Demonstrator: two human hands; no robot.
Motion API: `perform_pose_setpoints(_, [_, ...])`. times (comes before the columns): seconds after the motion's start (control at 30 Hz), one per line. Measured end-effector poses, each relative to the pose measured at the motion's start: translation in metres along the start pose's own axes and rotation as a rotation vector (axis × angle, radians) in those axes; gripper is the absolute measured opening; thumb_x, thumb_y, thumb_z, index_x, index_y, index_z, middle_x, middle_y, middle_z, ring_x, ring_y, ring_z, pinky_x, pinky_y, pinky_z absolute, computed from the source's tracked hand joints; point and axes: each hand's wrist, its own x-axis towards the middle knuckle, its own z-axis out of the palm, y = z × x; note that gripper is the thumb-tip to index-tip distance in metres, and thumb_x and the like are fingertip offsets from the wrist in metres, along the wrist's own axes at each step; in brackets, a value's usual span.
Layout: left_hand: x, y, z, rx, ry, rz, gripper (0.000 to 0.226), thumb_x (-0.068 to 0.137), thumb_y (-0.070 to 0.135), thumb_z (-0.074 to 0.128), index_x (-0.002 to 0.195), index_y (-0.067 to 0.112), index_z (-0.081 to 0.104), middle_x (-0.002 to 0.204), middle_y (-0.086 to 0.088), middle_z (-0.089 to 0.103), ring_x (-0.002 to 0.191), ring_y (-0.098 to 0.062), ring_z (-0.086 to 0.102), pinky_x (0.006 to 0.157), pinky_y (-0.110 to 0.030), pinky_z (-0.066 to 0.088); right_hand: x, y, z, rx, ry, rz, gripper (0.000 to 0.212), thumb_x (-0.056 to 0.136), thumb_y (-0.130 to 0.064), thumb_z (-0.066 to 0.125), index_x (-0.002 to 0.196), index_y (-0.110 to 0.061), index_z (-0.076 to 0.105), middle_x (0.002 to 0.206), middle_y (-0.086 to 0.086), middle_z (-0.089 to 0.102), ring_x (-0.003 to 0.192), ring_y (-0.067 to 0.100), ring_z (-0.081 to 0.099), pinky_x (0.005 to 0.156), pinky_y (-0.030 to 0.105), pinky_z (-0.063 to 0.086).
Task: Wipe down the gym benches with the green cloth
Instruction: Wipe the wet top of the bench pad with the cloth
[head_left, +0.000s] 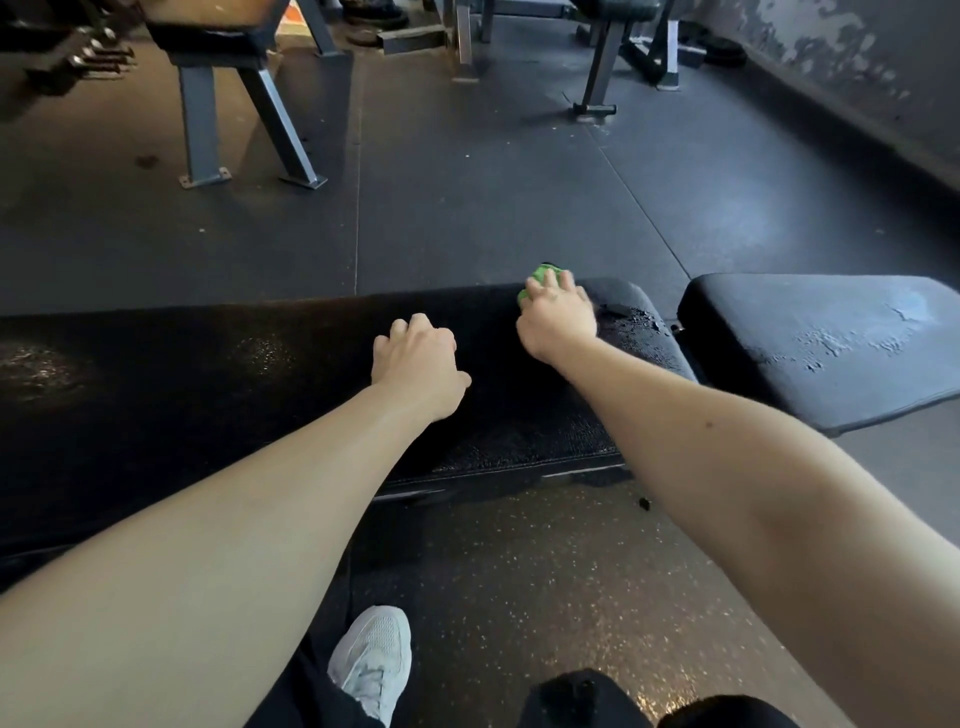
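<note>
Right hand (558, 318) grips the bunched green cloth (542, 280), fingers curled over it, at the far edge of the long black bench pad (208, 395) near its right end, cloth touching the pad. Left hand (418, 359) rests on the same pad, left of the right hand, fingers curled under, holding nothing. Worn seat pad (831, 343) sits just beside on the right; white shoe (372, 660) below.
</note>
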Motion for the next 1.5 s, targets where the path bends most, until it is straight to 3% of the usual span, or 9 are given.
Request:
perform_pose_setpoints(0.1, [0.006,0.004,-0.003,-0.004,-0.004,-0.016,0.049,0.094,0.048,0.063,0.134,0.02,0.058,0.139,-0.009,0.046,0.131,-0.03,0.041,0.105,-0.042,0.035,-0.008,-0.035,0.005,0.013,0.033,-0.235,0.037,0.101,-0.024,0.042,0.133,-0.013,0.055,0.153,0.007,0.041,0.142,0.03,0.03,0.11,0.04,0.033])
perform_pose_setpoints(0.23, [0.011,0.011,0.0,-0.015,0.01,-0.022,0.051,0.094,0.049,0.063,0.134,0.019,0.057,0.139,-0.01,0.047,0.13,-0.03,0.042,0.105,-0.043,0.036,-0.006,-0.013,-0.003,0.119,-0.036,-0.314,0.045,0.11,-0.026,0.035,0.152,-0.015,0.043,0.166,0.002,0.028,0.153,0.022,0.017,0.122,0.043,0.022])
perform_pose_setpoints(0.43, [0.007,0.005,0.0,-0.054,0.002,-0.001,0.046,0.094,0.046,0.064,0.132,0.021,0.058,0.137,-0.008,0.047,0.128,-0.029,0.041,0.104,-0.041,0.035,0.015,0.08,-0.006,0.052,-0.066,0.046,0.04,0.099,-0.019,0.038,0.136,-0.011,0.052,0.153,0.008,0.038,0.142,0.032,0.029,0.113,0.047,0.036])
perform_pose_setpoints(0.53, [0.004,0.003,-0.002,-0.056,0.0,0.02,0.048,0.094,0.047,0.063,0.136,0.024,0.057,0.138,-0.007,0.047,0.128,-0.028,0.041,0.104,-0.041,0.034,0.011,0.079,-0.01,0.061,-0.06,0.221,0.041,0.094,-0.019,0.038,0.132,-0.014,0.051,0.147,0.008,0.04,0.139,0.033,0.029,0.109,0.048,0.034])
perform_pose_setpoints(0.7, [0.002,0.015,0.0,-0.069,-0.003,0.072,0.051,0.093,0.049,0.064,0.137,0.025,0.057,0.138,-0.006,0.047,0.129,-0.028,0.04,0.104,-0.041,0.033,-0.014,0.019,-0.001,0.065,-0.001,-0.034,0.041,0.1,-0.026,0.041,0.139,-0.017,0.051,0.155,0.007,0.039,0.146,0.03,0.026,0.113,0.048,0.032])
perform_pose_setpoints(0.8, [0.002,0.029,0.004,-0.056,-0.008,0.109,0.054,0.092,0.051,0.065,0.138,0.026,0.056,0.139,-0.005,0.046,0.13,-0.027,0.039,0.105,-0.041,0.033,-0.023,0.027,-0.005,0.17,-0.021,-0.141,0.047,0.109,-0.032,0.035,0.154,-0.02,0.04,0.166,-0.002,0.028,0.154,0.02,0.015,0.123,0.044,0.019])
perform_pose_setpoints(1.1, [-0.003,0.032,0.011,-0.072,-0.018,0.144,0.052,0.092,0.048,0.065,0.138,0.024,0.055,0.139,-0.003,0.045,0.128,-0.025,0.039,0.106,-0.041,0.033,-0.001,0.117,-0.005,0.092,-0.113,0.278,0.06,0.091,-0.037,0.016,0.14,-0.019,0.044,0.156,0.006,0.034,0.139,0.035,0.034,0.108,0.051,0.04])
perform_pose_setpoints(1.27, [-0.004,0.04,0.007,-0.072,-0.017,0.175,0.052,0.093,0.048,0.064,0.139,0.025,0.055,0.139,-0.003,0.046,0.128,-0.025,0.039,0.106,-0.041,0.033,-0.051,0.102,-0.007,0.107,-0.065,0.264,0.05,0.099,-0.026,0.033,0.148,-0.019,0.041,0.162,0.006,0.029,0.15,0.029,0.021,0.116,0.045,0.033])
perform_pose_setpoints(1.5, [-0.006,0.067,0.01,-0.087,-0.044,0.246,0.053,0.092,0.048,0.065,0.139,0.024,0.055,0.139,-0.004,0.046,0.128,-0.025,0.04,0.106,-0.041,0.033,-0.139,0.092,-0.014,0.112,0.002,0.237,0.041,0.11,-0.03,0.03,0.147,-0.018,0.043,0.162,0.005,0.032,0.151,0.026,0.02,0.114,0.042,0.033])
